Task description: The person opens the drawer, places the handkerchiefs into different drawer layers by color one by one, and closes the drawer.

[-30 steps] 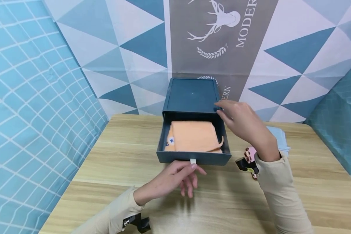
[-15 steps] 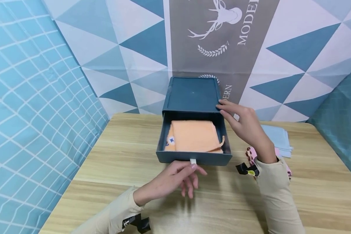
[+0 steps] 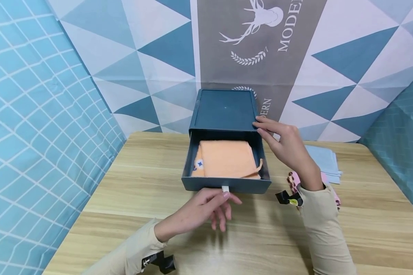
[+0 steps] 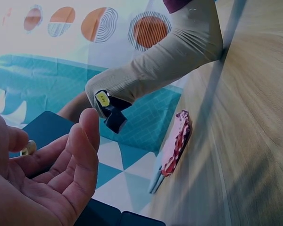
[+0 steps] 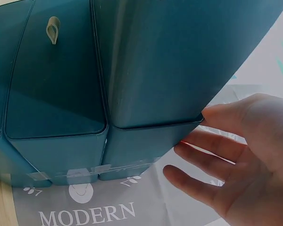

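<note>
In the head view, a dark teal storage drawer unit (image 3: 226, 109) stands at the back of the table, its top drawer (image 3: 249, 186) pulled out. Inside that drawer lies a folded orange towel (image 3: 227, 158) with a small loop at its right. My left hand (image 3: 201, 210) pinches the pale pull tab (image 3: 225, 189) on the drawer front between thumb and finger; the left wrist view shows the tab (image 4: 28, 147) there too. My right hand (image 3: 285, 145) rests its fairly straight fingers on the unit's upper right edge. From the right wrist view, the fingertips (image 5: 183, 147) touch the unit's corner.
Right of the unit, partly behind my right forearm, lie a folded light blue cloth (image 3: 321, 158) and a pink cloth with a brown patterned edge (image 3: 291, 183). Closed drawers (image 5: 56, 84) sit below the pulled-out one. A patterned backdrop (image 3: 158, 68) stands behind the table (image 3: 124, 198).
My right hand's fingers have settled onto the unit's right edge, and its forearm has shifted slightly left, uncovering more of the cloths. The left hand and the drawer look unchanged.
</note>
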Demonstrator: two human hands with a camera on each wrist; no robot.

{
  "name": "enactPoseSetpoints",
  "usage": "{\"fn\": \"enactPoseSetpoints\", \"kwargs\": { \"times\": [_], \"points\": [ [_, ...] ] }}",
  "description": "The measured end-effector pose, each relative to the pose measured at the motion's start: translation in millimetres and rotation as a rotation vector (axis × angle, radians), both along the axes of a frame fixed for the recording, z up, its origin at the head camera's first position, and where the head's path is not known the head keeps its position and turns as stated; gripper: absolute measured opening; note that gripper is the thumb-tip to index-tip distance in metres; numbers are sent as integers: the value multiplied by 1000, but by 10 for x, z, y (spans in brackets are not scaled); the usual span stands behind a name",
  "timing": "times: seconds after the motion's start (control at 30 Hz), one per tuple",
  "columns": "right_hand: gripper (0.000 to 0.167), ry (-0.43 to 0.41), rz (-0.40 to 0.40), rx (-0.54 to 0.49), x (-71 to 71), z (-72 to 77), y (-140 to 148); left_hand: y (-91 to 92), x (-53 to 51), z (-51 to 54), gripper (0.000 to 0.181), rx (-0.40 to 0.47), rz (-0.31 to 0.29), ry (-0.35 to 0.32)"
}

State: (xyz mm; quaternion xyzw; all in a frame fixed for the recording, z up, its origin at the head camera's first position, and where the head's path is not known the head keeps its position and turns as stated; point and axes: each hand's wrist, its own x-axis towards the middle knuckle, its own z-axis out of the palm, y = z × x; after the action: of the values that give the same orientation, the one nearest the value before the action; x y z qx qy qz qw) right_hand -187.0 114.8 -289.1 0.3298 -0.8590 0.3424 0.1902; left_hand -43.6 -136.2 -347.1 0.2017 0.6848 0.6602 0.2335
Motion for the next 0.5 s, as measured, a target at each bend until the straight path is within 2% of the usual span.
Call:
{"fn": "enactPoseSetpoints", "kwargs": {
  "times": [0.3,0.5],
  "points": [
    [28,15,37,-43,-26,-8,25,9,3,0,42,11,1,8],
    [29,-15,43,-56,-39,-29,39,13,11,-17,42,21,5,-7]
  ]
}}
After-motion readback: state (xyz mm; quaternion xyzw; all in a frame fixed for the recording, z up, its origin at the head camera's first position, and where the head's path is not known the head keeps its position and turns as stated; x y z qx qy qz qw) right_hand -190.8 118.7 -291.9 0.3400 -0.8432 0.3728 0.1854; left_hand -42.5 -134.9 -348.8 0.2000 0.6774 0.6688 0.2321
